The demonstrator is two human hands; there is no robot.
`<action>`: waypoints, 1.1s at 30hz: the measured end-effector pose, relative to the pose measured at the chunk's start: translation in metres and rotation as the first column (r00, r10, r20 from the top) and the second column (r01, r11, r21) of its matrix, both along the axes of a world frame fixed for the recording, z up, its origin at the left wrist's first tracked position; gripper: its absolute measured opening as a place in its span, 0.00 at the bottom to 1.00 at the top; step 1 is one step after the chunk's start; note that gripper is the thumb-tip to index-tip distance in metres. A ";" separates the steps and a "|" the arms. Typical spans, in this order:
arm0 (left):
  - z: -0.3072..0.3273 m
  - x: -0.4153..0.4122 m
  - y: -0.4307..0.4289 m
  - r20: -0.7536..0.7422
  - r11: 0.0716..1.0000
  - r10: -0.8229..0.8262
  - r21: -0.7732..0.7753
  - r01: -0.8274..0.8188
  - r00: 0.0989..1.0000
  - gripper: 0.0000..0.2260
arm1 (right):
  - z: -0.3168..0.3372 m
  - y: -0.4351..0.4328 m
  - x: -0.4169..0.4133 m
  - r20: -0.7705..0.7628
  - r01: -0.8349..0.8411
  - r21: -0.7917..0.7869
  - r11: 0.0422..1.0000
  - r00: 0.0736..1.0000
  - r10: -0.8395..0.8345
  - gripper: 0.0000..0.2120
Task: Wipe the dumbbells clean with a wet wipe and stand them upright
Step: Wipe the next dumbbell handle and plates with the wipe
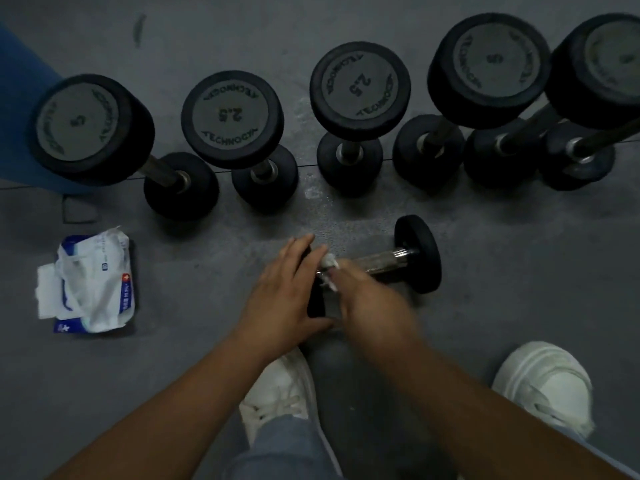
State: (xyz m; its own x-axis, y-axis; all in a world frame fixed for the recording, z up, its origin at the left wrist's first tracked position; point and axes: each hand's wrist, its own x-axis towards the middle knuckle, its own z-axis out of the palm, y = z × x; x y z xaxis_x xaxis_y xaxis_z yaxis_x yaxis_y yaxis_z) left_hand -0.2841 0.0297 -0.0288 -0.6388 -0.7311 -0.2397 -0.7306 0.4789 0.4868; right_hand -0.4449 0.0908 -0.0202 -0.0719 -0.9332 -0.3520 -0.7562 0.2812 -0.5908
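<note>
A small black dumbbell [417,254] lies on its side on the grey floor in front of me, its chrome handle pointing right. My left hand [282,289] rests on its near weight head, fingers fairly straight over it. My right hand [367,299] grips a white wet wipe [329,266] against the handle close to that head; this hand is blurred. Behind it, several black dumbbells [235,123] stand upright in a row across the floor.
An opened white and blue pack of wet wipes [91,284] lies on the floor at the left. My two white shoes [280,393] are at the bottom. A blue mat [20,109] shows at the far left edge.
</note>
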 end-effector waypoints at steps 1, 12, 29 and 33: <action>-0.001 -0.002 -0.010 0.014 1.000 -0.004 -0.007 0.004 1.000 0.51 | -0.007 -0.011 -0.010 0.046 0.060 -0.022 0.998 0.997 -0.059 0.21; 0.002 -0.005 -0.064 -0.205 0.980 0.184 0.114 -0.164 0.961 0.44 | -0.015 -0.072 -0.015 -0.010 0.286 -0.109 0.952 0.957 -0.289 0.19; 0.001 -0.012 -0.080 -0.063 0.998 0.060 -0.034 -0.062 0.996 0.44 | -0.010 -0.093 -0.050 -0.114 -0.023 -0.099 0.995 0.993 0.012 0.18; 0.002 -0.012 -0.039 -0.151 0.989 0.127 -0.052 -0.136 0.980 0.42 | -0.010 -0.054 -0.022 -0.047 0.164 -0.044 0.985 0.985 -0.166 0.21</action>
